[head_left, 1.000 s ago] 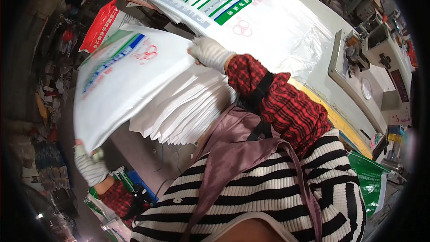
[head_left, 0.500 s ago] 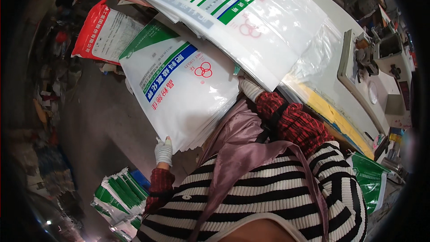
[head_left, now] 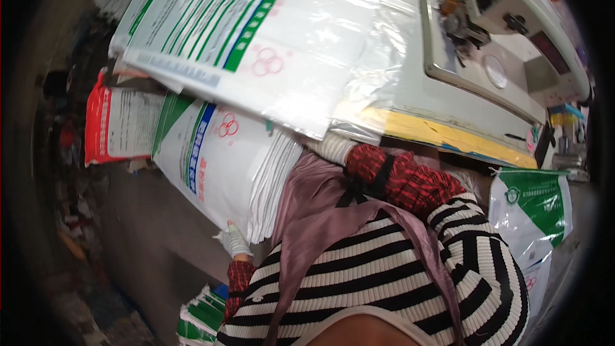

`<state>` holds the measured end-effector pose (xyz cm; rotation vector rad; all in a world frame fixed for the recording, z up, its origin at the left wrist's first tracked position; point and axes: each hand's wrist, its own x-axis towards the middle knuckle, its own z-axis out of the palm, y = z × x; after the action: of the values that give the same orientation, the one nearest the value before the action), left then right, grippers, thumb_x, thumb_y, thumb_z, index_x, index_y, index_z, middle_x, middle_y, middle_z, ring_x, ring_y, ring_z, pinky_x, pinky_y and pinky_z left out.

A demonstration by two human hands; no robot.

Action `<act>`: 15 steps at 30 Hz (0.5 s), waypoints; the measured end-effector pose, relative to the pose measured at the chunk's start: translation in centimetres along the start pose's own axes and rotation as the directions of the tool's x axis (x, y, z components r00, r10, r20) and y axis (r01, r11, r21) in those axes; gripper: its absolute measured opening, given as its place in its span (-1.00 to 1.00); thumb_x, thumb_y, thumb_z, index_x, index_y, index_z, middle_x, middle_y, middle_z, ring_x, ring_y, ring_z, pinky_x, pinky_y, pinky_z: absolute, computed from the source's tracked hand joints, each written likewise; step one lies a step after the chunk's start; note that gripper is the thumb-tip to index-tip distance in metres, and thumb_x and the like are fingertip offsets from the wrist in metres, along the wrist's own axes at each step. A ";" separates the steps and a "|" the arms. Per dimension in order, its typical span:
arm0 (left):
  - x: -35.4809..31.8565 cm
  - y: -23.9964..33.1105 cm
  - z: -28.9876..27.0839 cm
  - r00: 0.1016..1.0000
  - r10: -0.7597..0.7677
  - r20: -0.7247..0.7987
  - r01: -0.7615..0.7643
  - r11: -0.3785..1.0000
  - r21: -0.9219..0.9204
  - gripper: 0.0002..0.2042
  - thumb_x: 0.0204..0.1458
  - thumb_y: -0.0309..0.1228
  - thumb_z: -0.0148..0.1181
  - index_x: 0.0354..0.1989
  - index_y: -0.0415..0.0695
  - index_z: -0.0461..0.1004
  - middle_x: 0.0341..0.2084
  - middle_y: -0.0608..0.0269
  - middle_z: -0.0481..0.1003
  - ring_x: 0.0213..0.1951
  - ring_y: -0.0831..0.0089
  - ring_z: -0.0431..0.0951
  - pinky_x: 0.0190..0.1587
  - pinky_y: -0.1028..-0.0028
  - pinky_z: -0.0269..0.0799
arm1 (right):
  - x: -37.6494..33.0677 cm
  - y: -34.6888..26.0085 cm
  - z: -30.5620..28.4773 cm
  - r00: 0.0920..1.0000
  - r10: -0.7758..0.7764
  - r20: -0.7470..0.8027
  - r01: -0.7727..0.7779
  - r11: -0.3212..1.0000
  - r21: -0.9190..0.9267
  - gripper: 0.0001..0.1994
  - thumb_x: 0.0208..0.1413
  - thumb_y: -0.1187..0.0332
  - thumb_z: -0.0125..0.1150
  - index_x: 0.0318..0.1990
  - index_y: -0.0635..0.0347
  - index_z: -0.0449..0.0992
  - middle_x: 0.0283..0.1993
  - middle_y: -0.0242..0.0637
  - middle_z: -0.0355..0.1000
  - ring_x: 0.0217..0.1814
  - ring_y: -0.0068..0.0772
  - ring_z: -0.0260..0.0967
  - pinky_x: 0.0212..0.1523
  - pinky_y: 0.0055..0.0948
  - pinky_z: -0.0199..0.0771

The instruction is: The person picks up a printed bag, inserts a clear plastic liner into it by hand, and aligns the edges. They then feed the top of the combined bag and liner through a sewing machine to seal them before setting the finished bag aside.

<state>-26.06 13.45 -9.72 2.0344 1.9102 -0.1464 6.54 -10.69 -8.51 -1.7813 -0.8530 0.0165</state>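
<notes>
Thick stack of white woven plastic sacks point(head_left: 224, 166) was held against the desk point(head_left: 410, 99) edge | left hand point(head_left: 234, 241) was gripped on its lower corner | right hand hidden under sacks, grip unreadable | stack not yet set down.

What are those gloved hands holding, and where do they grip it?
A stack of white sacks: the left hand grips its lower edge; the right hand is hidden behind it.

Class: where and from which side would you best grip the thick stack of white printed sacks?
Probably clamp the stack of white printed sacks at its layered lower-right edge, from below, where the left hand touches: there the loose sheets' edges align and can be pinched together.
</notes>
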 end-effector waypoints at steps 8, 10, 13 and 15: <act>-8.0 20.9 -11.5 0.517 0.757 -0.399 -0.759 0.621 0.195 -0.33 -0.13 -0.42 0.26 0.20 -0.33 0.17 0.17 -0.11 0.21 0.23 0.06 0.19 0.22 0.22 0.14 | -2.9 -8.7 -16.0 0.776 0.297 0.556 -0.506 0.819 0.270 -0.75 0.10 0.26 0.10 -0.16 0.22 0.48 -0.34 -0.26 0.48 -0.34 -0.40 0.41 -0.22 -0.42 0.41; -11.6 28.2 -11.1 0.289 0.841 -0.457 -0.954 0.295 -0.058 -0.43 -0.11 -0.51 0.24 0.15 -0.31 0.24 0.12 -0.09 0.26 0.17 0.12 0.25 0.18 0.24 0.18 | -2.0 -10.1 -19.5 0.714 0.427 0.555 -0.700 0.405 0.589 -0.70 0.15 0.31 0.12 -0.01 0.27 0.43 -0.39 -0.41 0.43 -0.37 -0.66 0.33 -0.31 -0.67 0.36; -19.5 37.7 -7.0 -0.196 0.897 -0.397 -0.971 -0.234 -0.049 -0.81 -0.21 -0.38 0.25 -0.39 -0.16 0.48 -0.02 -0.04 0.37 0.12 0.07 0.29 0.12 0.19 0.20 | -2.1 -6.9 -21.5 0.766 0.638 0.075 -0.435 0.429 0.791 -0.67 0.17 0.39 0.06 0.03 0.39 0.29 -0.43 -0.37 0.36 -0.43 -0.66 0.23 -0.37 -0.68 0.29; -24.3 41.7 -3.2 -0.185 0.931 -0.314 -0.964 -0.235 -0.128 -0.79 -0.22 -0.38 0.25 -0.39 -0.17 0.47 -0.09 -0.01 0.43 0.04 0.03 0.33 0.09 0.18 0.21 | -2.2 -4.9 -22.6 0.728 0.680 -0.082 -0.347 0.469 0.812 -0.71 0.15 0.43 0.03 -0.01 0.39 0.28 -0.44 -0.37 0.34 -0.44 -0.65 0.20 -0.41 -0.69 0.27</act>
<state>12.29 -10.00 8.20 2.5663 -0.3269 0.6791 11.54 -29.88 3.66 -1.0834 0.0970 0.3648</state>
